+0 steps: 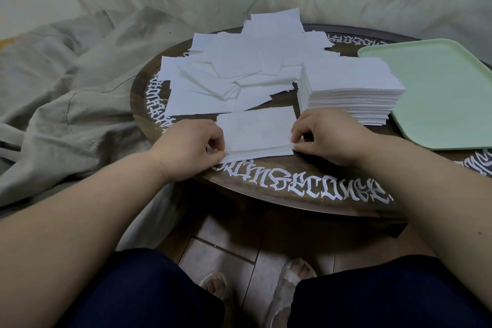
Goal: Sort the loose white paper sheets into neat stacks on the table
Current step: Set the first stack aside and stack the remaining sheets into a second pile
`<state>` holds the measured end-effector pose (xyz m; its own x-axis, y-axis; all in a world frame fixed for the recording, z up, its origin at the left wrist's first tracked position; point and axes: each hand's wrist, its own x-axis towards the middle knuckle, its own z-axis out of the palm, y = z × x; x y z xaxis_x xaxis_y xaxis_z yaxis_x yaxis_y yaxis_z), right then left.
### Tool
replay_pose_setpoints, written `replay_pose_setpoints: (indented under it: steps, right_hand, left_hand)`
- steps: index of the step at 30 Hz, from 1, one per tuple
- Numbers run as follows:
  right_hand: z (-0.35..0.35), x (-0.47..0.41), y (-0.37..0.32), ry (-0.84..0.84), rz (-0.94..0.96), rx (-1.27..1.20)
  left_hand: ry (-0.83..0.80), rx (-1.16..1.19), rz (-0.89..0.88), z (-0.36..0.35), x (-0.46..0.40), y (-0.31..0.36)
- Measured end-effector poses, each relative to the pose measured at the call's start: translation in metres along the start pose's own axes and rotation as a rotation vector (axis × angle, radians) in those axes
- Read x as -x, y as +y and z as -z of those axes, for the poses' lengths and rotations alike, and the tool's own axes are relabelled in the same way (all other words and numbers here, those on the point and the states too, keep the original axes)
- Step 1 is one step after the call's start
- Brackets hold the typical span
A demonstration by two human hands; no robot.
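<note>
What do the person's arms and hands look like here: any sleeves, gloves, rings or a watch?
Both forearms are bare as far as the view shows, with no sleeves on them. The left hand and right hand wear no gloves, and no rings, watch or bracelet can be seen. A small dark spot marks the right forearm. Nothing else is worn on either arm.

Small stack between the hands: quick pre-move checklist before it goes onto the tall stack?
1. Left hand on the small stack, left edge: ok.
2. Right hand on its right edge: ok.
3. Small stack squared: not ok, bottom sheets stick out at the near left corner.
4. Top of tall stack free: ok.
5. Path to the tall stack clear: ok, it sits just behind the right hand.
6. Loose sheets left to sort: not ok, a big pile lies on the table.
</note>
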<state>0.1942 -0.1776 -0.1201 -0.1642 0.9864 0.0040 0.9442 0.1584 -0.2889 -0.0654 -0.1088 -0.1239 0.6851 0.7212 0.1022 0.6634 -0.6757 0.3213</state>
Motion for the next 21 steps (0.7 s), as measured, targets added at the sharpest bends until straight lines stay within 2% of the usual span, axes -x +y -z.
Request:
replay_pose_setpoints:
  steps: [5, 13, 18, 21]
  right_hand:
    - [-0.006, 0.001, -0.002, 0.07, -0.014, 0.018]
    - [-0.002, 0.004, -0.004, 0.253, -0.131, -0.139]
    - [-0.003, 0.001, -0.006, 0.322, -0.121, -0.175]
    - [0.0, -0.003, -0.011, 0.507, -0.035, -0.166]
  left_hand:
    - [0.011, 0.003, 0.042, 0.0, 0.0, 0.001]
    - [0.037, -0.03, 0.06, -0.001, -0.006, 0.005]
    - [0.194, 0.041, 0.12, -0.003, -0.01, 0.007]
    - [0.361, 0.016, 0.103, 0.004, -0.012, 0.007]
